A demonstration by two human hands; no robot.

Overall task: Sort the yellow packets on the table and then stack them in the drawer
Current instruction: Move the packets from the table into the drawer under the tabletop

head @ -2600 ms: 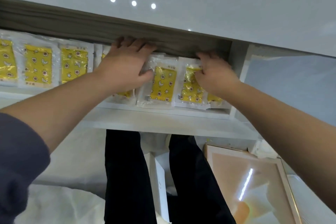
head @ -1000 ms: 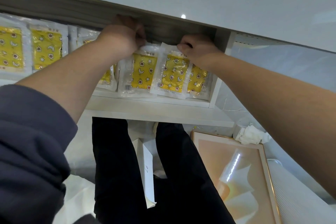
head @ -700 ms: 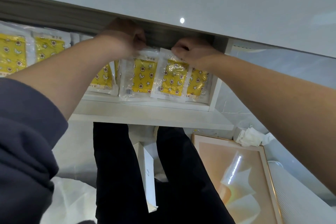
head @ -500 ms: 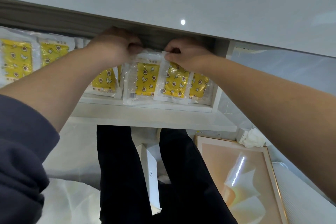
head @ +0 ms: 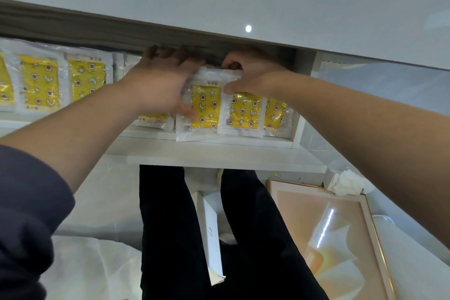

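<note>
A white drawer (head: 219, 143) stands pulled out under the grey table top (head: 267, 2). Several yellow packets in clear wrap lie in a row inside it, some at the far left (head: 40, 83). My left hand (head: 160, 83) grips the left side of one packet (head: 205, 107) in the right part of the drawer, thumb on its front. My right hand (head: 248, 75) pinches the top of the neighbouring packet (head: 243, 112), which overlaps the first. One more packet (head: 276, 112) sits against the drawer's right wall. The fingertips of both hands are hidden under the table edge.
My legs in dark trousers (head: 170, 226) stand below the drawer. A white card (head: 211, 234) leans between them. A framed picture (head: 328, 238) lies on the floor at the right, with crumpled white paper (head: 345, 181) behind it.
Both hands have drawn closer together over the right-hand packets. The left hand has shifted right onto the middle packet, and that packet now juts over the drawer's front edge.
</note>
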